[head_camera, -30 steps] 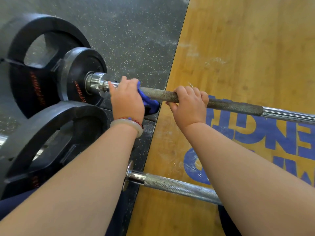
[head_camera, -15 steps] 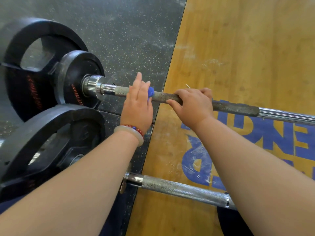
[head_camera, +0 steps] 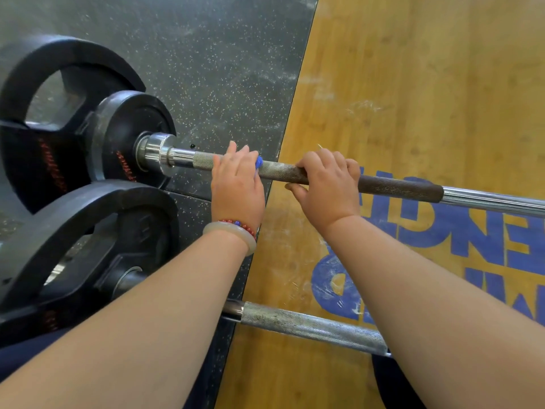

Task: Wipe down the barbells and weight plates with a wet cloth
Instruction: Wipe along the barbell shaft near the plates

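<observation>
**Barbell under the cloth – both hands on the shaft**

The barbell lay across the frame. Its loaded end sat over the speckled rubber floor on the left, and its long shaft ran out to the right above the wooden platform with its blue lettering.

The left hand was on the knurled section just inboard of the chrome collar. Its fingers were draped over the top of the bar, with the blue cloth pinned beneath them. Only a small tuft of cloth peeked out on the hand's right side, and the rest was hidden under the palm. Bracelets ringed that wrist: a pale bangle and a string of red and blue beads.

Just beside it, the right hand gripped the bare bar. The fingers were curled over the darker knurling and the thumb was tucked underneath.

At the bar's left end stood two black weight plates – a large plate with cut-out handles outermost, and a smaller plate against it, next to the collar.

Nearer the camera lay a second barbell with its own black plate, partly covered by the forearms. It ran roughly parallel to the first and neither hand touched it.
</observation>
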Demonstrator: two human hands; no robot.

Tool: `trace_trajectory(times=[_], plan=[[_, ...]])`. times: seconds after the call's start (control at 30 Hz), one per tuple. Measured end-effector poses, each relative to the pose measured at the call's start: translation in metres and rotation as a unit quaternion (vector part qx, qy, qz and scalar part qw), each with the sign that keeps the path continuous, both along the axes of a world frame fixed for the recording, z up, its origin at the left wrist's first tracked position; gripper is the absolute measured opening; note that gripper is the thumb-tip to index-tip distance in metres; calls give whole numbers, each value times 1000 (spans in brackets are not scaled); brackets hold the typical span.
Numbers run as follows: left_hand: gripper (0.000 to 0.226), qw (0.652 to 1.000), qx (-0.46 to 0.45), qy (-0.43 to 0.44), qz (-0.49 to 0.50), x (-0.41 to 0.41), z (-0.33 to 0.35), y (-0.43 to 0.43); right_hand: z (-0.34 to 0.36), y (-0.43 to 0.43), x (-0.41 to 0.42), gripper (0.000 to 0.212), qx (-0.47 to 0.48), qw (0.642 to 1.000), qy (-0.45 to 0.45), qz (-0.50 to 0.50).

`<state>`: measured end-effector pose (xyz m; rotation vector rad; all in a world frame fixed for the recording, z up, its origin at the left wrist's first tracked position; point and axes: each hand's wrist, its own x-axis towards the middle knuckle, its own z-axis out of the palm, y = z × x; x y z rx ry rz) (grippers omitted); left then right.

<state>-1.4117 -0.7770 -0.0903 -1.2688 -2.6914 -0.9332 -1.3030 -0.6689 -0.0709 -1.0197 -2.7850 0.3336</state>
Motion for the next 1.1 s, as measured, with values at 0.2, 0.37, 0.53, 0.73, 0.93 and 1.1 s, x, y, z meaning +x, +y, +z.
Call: trace_trajectory(times=[0.2, 0.37, 0.53, 0.73, 0.93, 1.1], plan=[[34, 996, -49, -14, 70, -17, 9, -5, -7, 8, 23, 53, 26, 999, -44, -2], [25, 998, -30, -1, 51, -12, 11, 1, -7, 8, 16, 44, 26, 999, -46, -13], [36, 998, -25, 42, -43, 14, -6, 15, -8, 8, 15, 43, 26, 998, -58, -20], [34, 997, -76, 32, 1, -14, 9, 3, -9, 6, 17, 41, 32, 998, -56, -19], [28, 997, -60, 46, 16, -14, 6, 0, -9, 4, 15, 43, 34, 997, -70, -26], [32, 997, -30, 56, -36, -7, 0, 1, -8, -3, 8, 58, 20, 995, -85, -44]])
